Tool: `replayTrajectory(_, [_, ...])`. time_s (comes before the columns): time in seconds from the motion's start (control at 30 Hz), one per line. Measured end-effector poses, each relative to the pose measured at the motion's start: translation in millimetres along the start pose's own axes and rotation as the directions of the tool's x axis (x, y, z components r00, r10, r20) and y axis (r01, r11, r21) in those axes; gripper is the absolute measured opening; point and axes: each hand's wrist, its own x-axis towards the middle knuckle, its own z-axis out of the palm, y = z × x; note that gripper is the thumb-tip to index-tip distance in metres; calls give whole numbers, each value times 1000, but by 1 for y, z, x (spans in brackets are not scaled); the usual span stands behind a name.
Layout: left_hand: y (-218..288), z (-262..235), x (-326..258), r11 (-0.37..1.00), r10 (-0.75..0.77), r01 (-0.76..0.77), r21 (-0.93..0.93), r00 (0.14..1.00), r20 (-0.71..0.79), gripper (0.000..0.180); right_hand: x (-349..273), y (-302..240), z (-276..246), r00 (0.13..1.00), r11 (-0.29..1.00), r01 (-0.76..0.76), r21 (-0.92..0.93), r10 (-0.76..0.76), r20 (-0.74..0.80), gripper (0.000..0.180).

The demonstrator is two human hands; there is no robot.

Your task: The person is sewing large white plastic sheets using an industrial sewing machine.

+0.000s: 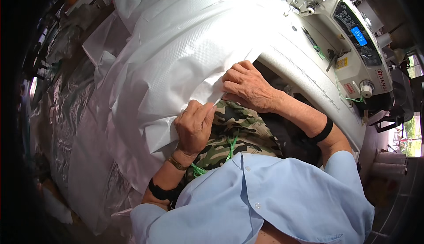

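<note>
One white sheet [190,45] ahead, pinched by left hand [193,124], right hand [249,87].

Right of your right grip [249,86], you have a table [311,63] with a ruled edge; upper right, a sewing machine [361,69] with a lit blue screen [358,36]; lower right, pale rolls [388,170].

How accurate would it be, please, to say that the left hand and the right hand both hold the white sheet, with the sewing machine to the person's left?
One part is wrong: the sewing machine is to the person's right, as the head view shows. The left hand and the right hand do both hold the white sheet.
</note>
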Motion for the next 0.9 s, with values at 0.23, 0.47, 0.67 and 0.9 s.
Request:
replayTrajectory(0.23, [10, -8, 14, 975, 161, -158, 158, 987, -2, 21, 1, -1, 2, 999, 999, 20, -28, -21, -27, 17])
replayTrajectory(0.47, [19, -20, 14, 977, 149, -168, 128, 979, 142, 41, 5, 8, -12, 999, 990, -35, -138, 30, -35, 21])
replayTrajectory(0.67, [24, -22, 23, 981, 140, -169, 91, 955, 263, 35, 0, 15, -15, 997, 995, -5, -102, -4, -81, 24])
replayTrajectory(0.9, [29, -32, 50, 890, -142, 283, -356, 917, 374, 17, -11, 43, -37, 989, 996, -48, -77, 37, -142, 37])
